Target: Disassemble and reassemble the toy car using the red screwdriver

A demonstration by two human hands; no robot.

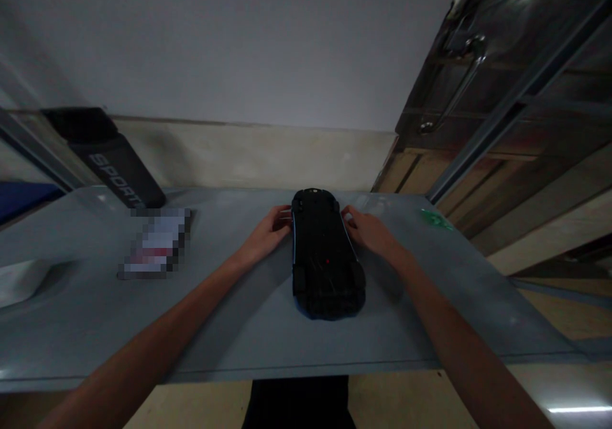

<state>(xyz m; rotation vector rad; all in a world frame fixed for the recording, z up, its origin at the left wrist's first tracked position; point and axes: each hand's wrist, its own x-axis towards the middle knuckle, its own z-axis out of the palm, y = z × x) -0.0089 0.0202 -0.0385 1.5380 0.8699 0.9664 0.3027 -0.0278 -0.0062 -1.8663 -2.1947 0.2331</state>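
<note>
1. A grey table (239,346) stands before a pale wall (248,46).
2. A toy car (320,244) lies underside-up near the table's middle.
3. The left hand (268,232) and right hand (371,230) curl at its opposite sides; I cannot tell whether they pinch it.
4. A black "SPORT" object (115,164) is at left.

Upturned toy car (326,244) on grey table (229,340), left fingers (279,213) and right fingers (352,215) at its sides

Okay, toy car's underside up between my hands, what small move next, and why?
Probably press lightly inward with your left hand and right hand to steady the toy car: they flank its sides near the far end, and lying underside up, it may rock.
</note>
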